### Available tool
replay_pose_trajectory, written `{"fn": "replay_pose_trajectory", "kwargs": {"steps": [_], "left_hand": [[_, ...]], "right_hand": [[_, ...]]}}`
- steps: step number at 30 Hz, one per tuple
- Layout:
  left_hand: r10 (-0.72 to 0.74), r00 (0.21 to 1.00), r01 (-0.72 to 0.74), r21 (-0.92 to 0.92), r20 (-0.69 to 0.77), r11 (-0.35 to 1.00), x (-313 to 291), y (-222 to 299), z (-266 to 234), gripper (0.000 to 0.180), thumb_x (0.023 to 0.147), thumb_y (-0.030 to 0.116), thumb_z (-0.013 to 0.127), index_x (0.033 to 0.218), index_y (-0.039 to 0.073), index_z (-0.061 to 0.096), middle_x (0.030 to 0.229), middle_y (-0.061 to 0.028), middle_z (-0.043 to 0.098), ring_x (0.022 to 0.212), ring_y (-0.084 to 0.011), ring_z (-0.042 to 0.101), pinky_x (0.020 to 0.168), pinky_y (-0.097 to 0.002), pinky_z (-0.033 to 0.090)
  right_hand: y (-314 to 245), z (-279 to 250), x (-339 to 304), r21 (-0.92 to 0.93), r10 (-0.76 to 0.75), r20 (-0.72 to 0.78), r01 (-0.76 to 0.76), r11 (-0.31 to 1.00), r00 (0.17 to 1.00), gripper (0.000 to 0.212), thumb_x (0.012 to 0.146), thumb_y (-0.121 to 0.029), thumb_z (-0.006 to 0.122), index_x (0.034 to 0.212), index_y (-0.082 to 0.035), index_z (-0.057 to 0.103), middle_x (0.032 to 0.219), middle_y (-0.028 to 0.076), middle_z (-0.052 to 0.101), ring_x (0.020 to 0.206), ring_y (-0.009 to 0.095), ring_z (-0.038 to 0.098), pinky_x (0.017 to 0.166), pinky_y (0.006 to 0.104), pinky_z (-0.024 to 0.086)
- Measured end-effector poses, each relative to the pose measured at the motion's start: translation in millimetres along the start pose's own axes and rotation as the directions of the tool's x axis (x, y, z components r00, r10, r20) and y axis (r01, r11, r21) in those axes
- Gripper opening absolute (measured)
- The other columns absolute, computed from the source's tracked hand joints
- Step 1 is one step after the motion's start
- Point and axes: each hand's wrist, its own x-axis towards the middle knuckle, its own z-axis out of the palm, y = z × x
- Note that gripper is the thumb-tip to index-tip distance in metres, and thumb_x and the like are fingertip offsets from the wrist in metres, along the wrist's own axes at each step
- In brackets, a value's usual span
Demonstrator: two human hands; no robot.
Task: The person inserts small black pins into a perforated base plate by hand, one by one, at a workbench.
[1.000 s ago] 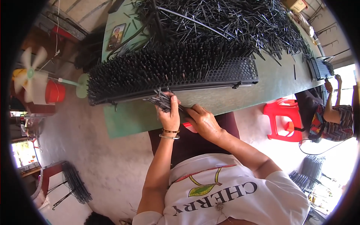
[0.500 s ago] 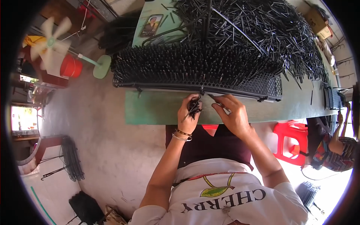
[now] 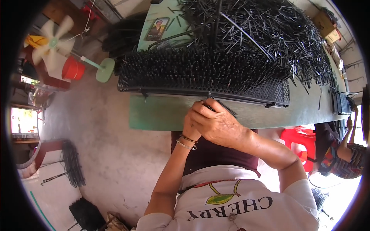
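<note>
My two hands meet in front of a long black perforated rack [image 3: 266,91]. Its holes are packed with upright thin black sticks [image 3: 200,69], thinner toward the right end where bare mesh shows. My left hand [image 3: 191,122], with bracelets at its wrist, is closed on a bundle of black sticks, mostly hidden now. Across it lies my right hand [image 3: 222,125], its fingers curled over the bundle. A few loose black sticks [image 3: 228,108] stick out beyond its knuckles, just below the rack's front edge.
A big heap of black sticks [image 3: 262,34] covers the far part of the green table [image 3: 154,115]. A phone [image 3: 158,29] lies at its far left. Red stool [image 3: 298,144] at right, near another person's arm [image 3: 345,150]. A fan [image 3: 54,42] and red bucket [image 3: 73,68] stand left.
My right hand has moved left from beside the rack's edge onto my left hand and the stick bundle, covering it. The left hand stays nearly in place.
</note>
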Motion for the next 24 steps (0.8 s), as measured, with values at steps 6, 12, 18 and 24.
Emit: {"fn": "replay_pose_trajectory", "kwargs": {"steps": [6,12,18,24], "left_hand": [[0.004,0.998,-0.003,-0.010,0.057,1.000,-12,-3,3,0.024,0.087,0.021,0.058,0.104,0.005,0.055,0.091,-0.0105,0.061,0.083,-0.0264,0.062,0.071,-0.0342,0.051],[-0.139,0.984,0.061,-0.516,-0.115,0.855,12,26,4,0.015,0.086,0.008,0.062,0.097,0.001,0.056,0.083,-0.0063,0.061,0.072,-0.0186,0.059,0.070,-0.0290,0.047],[-0.303,0.951,0.242,-0.465,-0.060,0.851,2,16,17,0.009,0.088,0.010,0.062,0.092,0.002,0.059,0.080,-0.0006,0.060,0.073,-0.0073,0.055,0.069,-0.0226,0.045],[-0.360,0.932,0.310,-0.597,0.039,0.740,7,32,16,0.006,0.091,0.005,0.054,0.087,0.001,0.056,0.079,-0.0020,0.060,0.073,-0.0104,0.056,0.070,-0.0235,0.045]], "right_hand": [[11,-15,-11,0.425,0.067,-0.382,0.110,0.898,0.922,0.022,0.067,-0.011,0.064,0.086,0.000,0.064,0.099,0.009,0.062,0.090,0.023,0.059,0.078,0.0344,0.045],[40,-51,-59,0.880,0.850,-0.371,-0.150,0.451,0.375,0.032,0.084,0.003,0.062,0.115,0.005,0.055,0.092,0.012,0.065,0.083,0.016,0.061,0.071,0.0256,0.049],[106,-45,-107,0.820,0.867,-0.455,-0.283,0.497,0.203,0.039,0.086,0.004,0.060,0.124,0.002,0.051,0.091,0.008,0.064,0.082,0.011,0.059,0.075,0.0227,0.048],[134,-25,-124,0.689,0.847,-0.460,-0.494,0.530,0.268,0.033,0.082,-0.001,0.067,0.114,-0.005,0.061,0.086,0.003,0.065,0.078,0.008,0.060,0.071,0.0226,0.049]]}}
